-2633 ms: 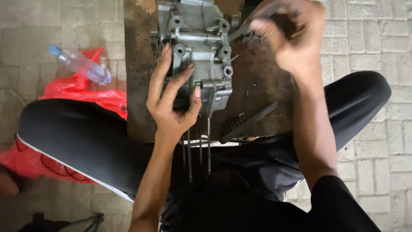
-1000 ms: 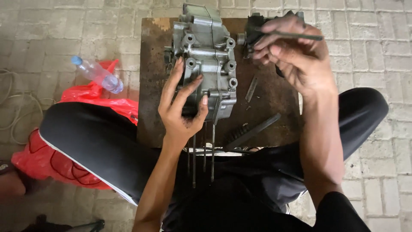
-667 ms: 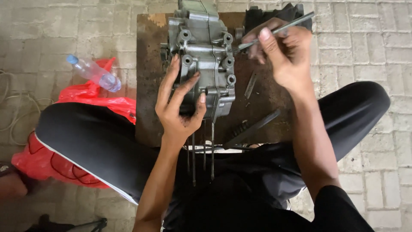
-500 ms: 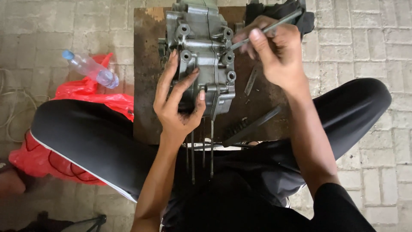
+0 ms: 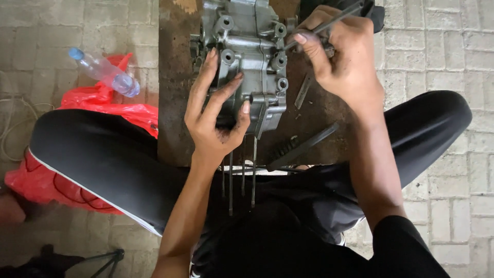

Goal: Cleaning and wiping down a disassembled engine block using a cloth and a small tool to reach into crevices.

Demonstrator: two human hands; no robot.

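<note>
A grey metal engine case [image 5: 247,46] lies on a dark greasy wooden board [image 5: 175,118] in front of my knees. My left hand [image 5: 213,116] grips the case's near end, fingers spread over its bosses. Several long thin studs [image 5: 242,175] stick out of the case toward me, over my lap. My right hand [image 5: 342,56] is closed on a thin metal rod tool [image 5: 334,18], whose tip meets the right side of the case near a bolt boss.
A clear plastic bottle with a blue cap [image 5: 105,72] lies on a red plastic bag [image 5: 103,110] at the left. Loose metal strips [image 5: 303,90] and a dark flat bar [image 5: 309,144] lie on the board. Paving bricks surround it.
My right hand has moved left and up with the rod, from off the case's right side to its edge. My left hand has stayed on the case.
</note>
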